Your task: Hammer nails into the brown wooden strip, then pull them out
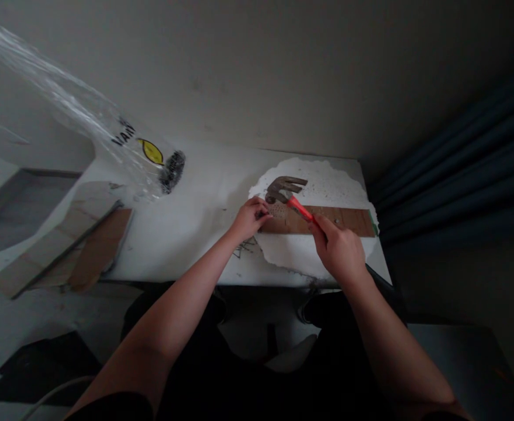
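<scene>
My right hand is closed around the red handle of a claw hammer. The hammer's dark metal head is raised over the left part of a brown wooden board, close to my left fingers. At that end of the board, my left hand has its thumb and fingers pinched together; whatever they grip is too small and dark to make out. Many small marks or holes dot the wood beside those fingertips. Under the board lies a ragged white sheet. Thin dark nail-like pieces lie just below my left hand.
A clear plastic bag with a yellow mark stands at the table's left. Brown board pieces rest at the left edge of the white table. A wall rises behind, and a dark blue curtain hangs at the right.
</scene>
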The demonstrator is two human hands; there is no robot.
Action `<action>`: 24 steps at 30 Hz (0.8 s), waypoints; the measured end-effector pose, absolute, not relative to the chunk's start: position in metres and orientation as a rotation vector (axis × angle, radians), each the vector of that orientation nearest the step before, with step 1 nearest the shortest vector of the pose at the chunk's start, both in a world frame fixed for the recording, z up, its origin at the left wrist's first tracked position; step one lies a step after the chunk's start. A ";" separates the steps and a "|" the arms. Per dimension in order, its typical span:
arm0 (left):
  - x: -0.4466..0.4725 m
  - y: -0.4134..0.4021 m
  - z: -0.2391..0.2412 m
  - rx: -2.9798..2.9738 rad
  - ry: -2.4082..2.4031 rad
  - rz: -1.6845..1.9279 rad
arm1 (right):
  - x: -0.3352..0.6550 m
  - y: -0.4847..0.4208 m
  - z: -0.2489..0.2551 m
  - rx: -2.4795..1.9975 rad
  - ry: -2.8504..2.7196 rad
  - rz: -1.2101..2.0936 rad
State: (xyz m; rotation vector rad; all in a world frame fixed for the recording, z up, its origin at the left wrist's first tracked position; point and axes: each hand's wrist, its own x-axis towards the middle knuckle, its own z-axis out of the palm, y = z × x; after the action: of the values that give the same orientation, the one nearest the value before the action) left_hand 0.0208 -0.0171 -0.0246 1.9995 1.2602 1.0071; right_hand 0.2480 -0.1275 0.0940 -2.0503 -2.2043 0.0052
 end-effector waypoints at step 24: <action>-0.023 0.002 -0.005 1.876 1.587 0.884 | 0.246 -0.123 0.082 -2.076 -2.319 0.150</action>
State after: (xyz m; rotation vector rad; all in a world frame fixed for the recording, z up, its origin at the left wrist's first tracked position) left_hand -0.0234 0.0023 -0.0045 1.8762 1.5868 0.8841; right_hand 0.2462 -0.1225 0.0818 -2.0758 -2.3189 0.1497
